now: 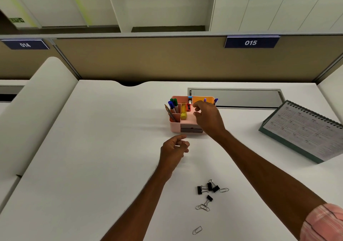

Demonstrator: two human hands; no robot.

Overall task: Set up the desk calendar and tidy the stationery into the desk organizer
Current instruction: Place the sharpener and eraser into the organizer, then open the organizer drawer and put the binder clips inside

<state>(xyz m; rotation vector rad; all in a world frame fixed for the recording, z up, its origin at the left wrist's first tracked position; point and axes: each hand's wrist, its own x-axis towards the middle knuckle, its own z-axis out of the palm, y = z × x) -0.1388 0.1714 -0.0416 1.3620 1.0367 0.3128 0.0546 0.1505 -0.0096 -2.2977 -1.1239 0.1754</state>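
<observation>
Silver wire paper clips (202, 207) and black metal binder clips (209, 187) lie loose on the white desk (92, 148), unstowed. The pink plastic desk organizer (174, 126) holds pens (173, 104); the spiral-bound desk calendar (304, 129) stands tented (apparently done). The right hand (207, 117) hovers over the organizer, fingers apart, empty; the left hand (174, 148) is loosely curled, empty.

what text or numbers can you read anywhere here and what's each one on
"015": right blue plate on the partition's top edge
"014": left blue plate on the same edge
green sign, upper left: too blurred to read
desk calendar: print too small to read
organizer: no text to be seen
</observation>
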